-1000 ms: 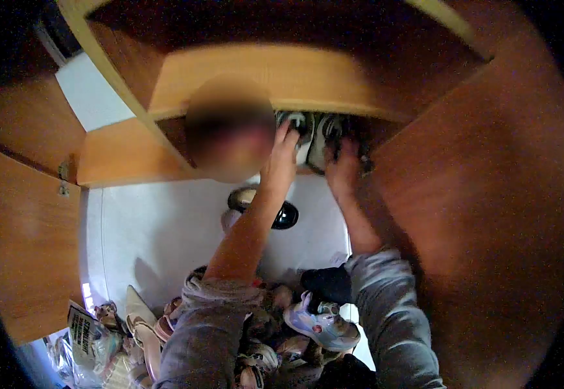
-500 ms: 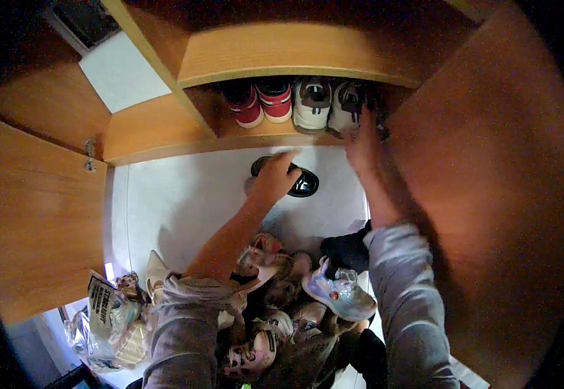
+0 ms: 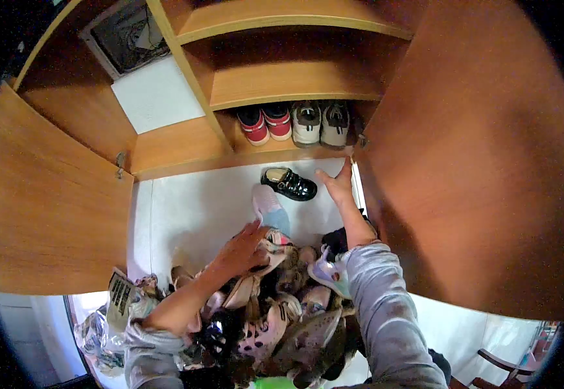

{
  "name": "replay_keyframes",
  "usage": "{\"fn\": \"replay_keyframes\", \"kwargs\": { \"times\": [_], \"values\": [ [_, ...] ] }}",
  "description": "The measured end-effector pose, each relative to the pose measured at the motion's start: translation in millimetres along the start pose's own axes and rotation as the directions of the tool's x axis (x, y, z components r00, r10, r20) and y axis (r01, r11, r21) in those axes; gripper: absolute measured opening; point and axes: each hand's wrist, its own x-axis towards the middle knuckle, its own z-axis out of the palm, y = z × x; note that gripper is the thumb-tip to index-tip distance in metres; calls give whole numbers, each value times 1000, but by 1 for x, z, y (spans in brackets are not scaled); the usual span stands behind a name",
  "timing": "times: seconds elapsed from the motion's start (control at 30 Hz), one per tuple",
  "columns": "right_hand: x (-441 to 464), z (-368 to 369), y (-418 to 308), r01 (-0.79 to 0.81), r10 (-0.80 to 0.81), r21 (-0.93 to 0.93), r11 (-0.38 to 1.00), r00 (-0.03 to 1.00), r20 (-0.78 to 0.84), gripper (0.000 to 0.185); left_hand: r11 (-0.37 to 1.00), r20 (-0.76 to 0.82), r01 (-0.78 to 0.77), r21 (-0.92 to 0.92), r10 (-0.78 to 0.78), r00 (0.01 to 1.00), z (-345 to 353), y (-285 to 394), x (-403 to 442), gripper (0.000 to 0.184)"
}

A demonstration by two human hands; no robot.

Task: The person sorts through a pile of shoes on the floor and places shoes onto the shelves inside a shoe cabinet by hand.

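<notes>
Over the near pile of shoes [image 3: 282, 327], my left hand [image 3: 240, 249] has its fingers apart beside a pale shoe with a colourful lining [image 3: 274, 243]; whether it touches that shoe is unclear. My right hand [image 3: 337, 185] hovers with thumb and fingers spread and nothing in it, just right of a shiny black buckled shoe [image 3: 292, 185] on the white floor. A pink and light-blue shoe [image 3: 269, 206] lies between the black one and the pile. On the low shelf stand a red and black pair of shoes [image 3: 266, 126] and a white-grey pair of sneakers [image 3: 321, 126], heels outward.
The wooden cabinet has upper shelves [image 3: 295, 81] and two swung-out doors, left [image 3: 55, 201] and right [image 3: 470, 168]. Plastic-wrapped items [image 3: 110, 324] lie at the lower left. A white panel [image 3: 159, 94] leans inside the left compartment.
My left hand has left the black shoe and come down to the pile. My right hand has drawn back from the grey sneakers on the shelf. The view takes in more of the cabinet.
</notes>
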Motion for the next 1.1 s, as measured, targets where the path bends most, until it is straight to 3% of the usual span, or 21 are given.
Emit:
{"fn": "replay_keyframes", "kwargs": {
  "times": [0.07,0.1,0.23,0.3,0.37,0.43,0.5,0.53,0.57,0.63,0.7,0.77,0.83,0.97,1.03,1.1],
  "values": [
    [27,20,19,84,-84,-9,996,992,-95,99,981,-144,-128,146,149,978,5,-10,63,52],
    [34,18,7,40,-53,-118,992,992,-111,98,966,-204,-157,206,200,958,8,-9,101,52],
    [82,31,46,82,-89,67,994,992,95,95,986,-261,-124,111,150,954,39,-18,220,49],
    [88,40,33,85,-91,84,993,994,69,93,986,-299,-103,132,139,944,67,-32,253,49],
    [90,49,10,-28,28,-4,1000,998,57,96,984,-282,-44,173,92,955,70,-34,272,49],
    [92,57,-3,-90,92,-53,994,996,21,94,951,-303,-61,304,157,940,81,-45,282,43],
    [102,64,6,-126,126,3,992,991,40,80,918,-238,-64,392,169,957,83,-55,277,31],
    [116,63,22,-156,150,64,986,985,90,69,903,-357,-81,422,248,900,91,-59,285,24],
    [127,62,36,-189,172,122,974,975,138,58,877,-348,-155,454,335,876,99,-74,292,23],
    [121,50,21,-205,164,311,928,974,153,39,928,-460,-89,361,260,849,87,-58,293,22],
    [105,39,-13,-136,122,303,943,990,64,34,943,-487,-76,323,234,842,86,-54,292,23],
    [98,39,-22,-19,20,23,1000,999,-34,42,957,-475,-110,270,232,849,85,-56,295,25],
    [108,42,-24,45,-47,-74,996,998,-29,48,960,-437,-82,268,197,878,81,-61,299,27],
    [155,38,10,5,-18,95,996,990,141,58,994,-474,-32,109,80,877,68,-62,337,31],
    [163,51,29,85,-85,3,996,996,36,61,979,-436,-64,195,145,888,70,-73,334,35],
    [159,76,45,208,-285,-288,935,924,-256,62,972,-348,-52,228,131,928,61,-69,327,40]
  ]
}}
